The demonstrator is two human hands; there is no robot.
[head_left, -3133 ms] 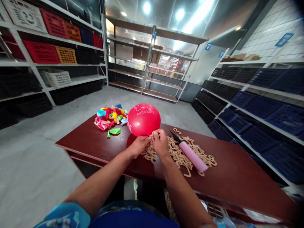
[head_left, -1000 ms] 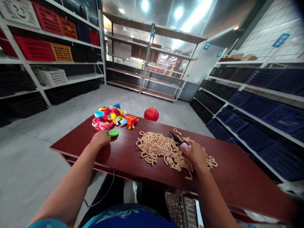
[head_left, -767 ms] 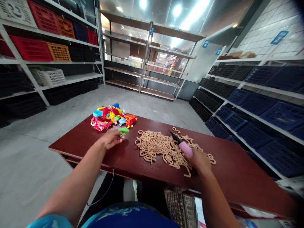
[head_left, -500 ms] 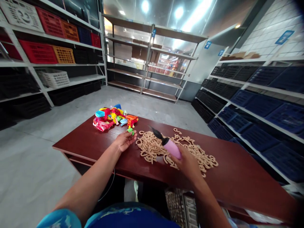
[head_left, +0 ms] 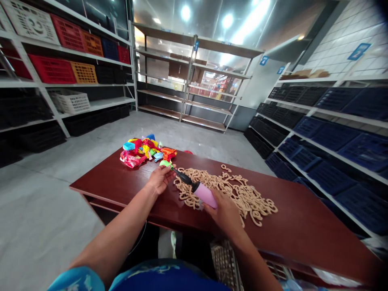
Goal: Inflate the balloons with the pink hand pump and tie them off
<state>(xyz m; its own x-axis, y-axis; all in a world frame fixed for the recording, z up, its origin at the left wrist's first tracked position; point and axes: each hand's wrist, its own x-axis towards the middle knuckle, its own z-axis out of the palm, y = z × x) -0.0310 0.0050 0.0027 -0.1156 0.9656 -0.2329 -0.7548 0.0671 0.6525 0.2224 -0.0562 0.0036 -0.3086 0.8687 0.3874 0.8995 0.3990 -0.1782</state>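
Note:
Between the fingers of my left hand (head_left: 160, 180) is a small green balloon (head_left: 165, 163), limp and uninflated. My right hand (head_left: 224, 210) is wrapped round a balloon pump (head_left: 204, 195) with a pink-purple body and a black tapered nozzle. The nozzle points left, and its tip is at the balloon's mouth by my left fingertips; whether it sits inside cannot be made out. Beneath and beyond the pump lies a heap of beige curved, hook-like pieces (head_left: 254, 202). Past my left hand is a pile of colourful limp balloons (head_left: 133, 159).
Everything lies on a dark red-brown table (head_left: 291, 218). Shelves of crates stand on the left (head_left: 53, 69) and of dark blue baskets on the right (head_left: 342, 137). A tall metal rack (head_left: 189, 60) stands at the back. A woven basket (head_left: 224, 258) is below the table's front edge.
My right hand has moved the pump left and down, bringing its nozzle to the green balloon. My left hand has shifted slightly, and more of the balloon shows.

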